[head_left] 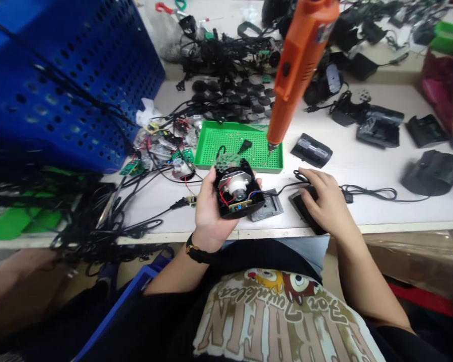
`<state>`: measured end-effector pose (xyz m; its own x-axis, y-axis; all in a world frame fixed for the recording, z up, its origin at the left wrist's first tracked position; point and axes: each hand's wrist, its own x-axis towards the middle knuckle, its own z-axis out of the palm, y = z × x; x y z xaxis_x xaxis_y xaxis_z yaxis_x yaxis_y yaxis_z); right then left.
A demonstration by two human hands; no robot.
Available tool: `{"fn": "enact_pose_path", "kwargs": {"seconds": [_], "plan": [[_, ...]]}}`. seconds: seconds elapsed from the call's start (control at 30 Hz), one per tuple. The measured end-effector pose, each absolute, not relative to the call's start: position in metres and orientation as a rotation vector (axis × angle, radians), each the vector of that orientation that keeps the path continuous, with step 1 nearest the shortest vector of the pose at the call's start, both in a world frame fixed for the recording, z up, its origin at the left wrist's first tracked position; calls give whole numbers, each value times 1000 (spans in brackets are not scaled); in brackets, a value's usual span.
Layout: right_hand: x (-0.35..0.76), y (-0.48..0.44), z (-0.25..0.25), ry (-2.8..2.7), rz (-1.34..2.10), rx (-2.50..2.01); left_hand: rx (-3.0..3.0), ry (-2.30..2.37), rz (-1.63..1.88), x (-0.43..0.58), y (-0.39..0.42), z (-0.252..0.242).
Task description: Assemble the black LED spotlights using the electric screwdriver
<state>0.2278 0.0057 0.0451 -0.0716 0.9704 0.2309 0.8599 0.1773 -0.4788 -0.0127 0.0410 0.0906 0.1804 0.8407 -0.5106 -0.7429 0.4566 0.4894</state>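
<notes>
Left grip (211,213) around housing (241,202), wires (222,190) exposed

Left fingers (207,187) hold an opened black device (238,191) — right fingers (319,181) seem to rest on a dark part (303,211).

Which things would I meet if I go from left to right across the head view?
Blue perforated crate → left hand holding an opened black device → right hand → rounded dark casing.

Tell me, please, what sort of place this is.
Probably an electronics workshop: an orange power screwdriver points down at a green tray, the left hand holds an opened device with exposed wires, and circuit boards lie nearby.
</notes>
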Motion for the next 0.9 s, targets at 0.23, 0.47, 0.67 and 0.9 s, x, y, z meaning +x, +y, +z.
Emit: {"fn": "enact_pose_path", "kwargs": {"seconds": [0.23, 0.47, 0.67, 0.9], "plan": [[251, 17, 37, -1932, 207, -1870, 188, 817, 1163, -13, 44, 108], [289, 18, 43, -1771, -69, -1772, 247, 843, 1256, -13, 45, 102], [284, -13, 90, -1772, -193, -1428, 285, 799, 1366, -12, 46, 92], [232, -27, 90, -2013, 59, -1577, 297, 786, 1400, -9, 42, 89]]}}
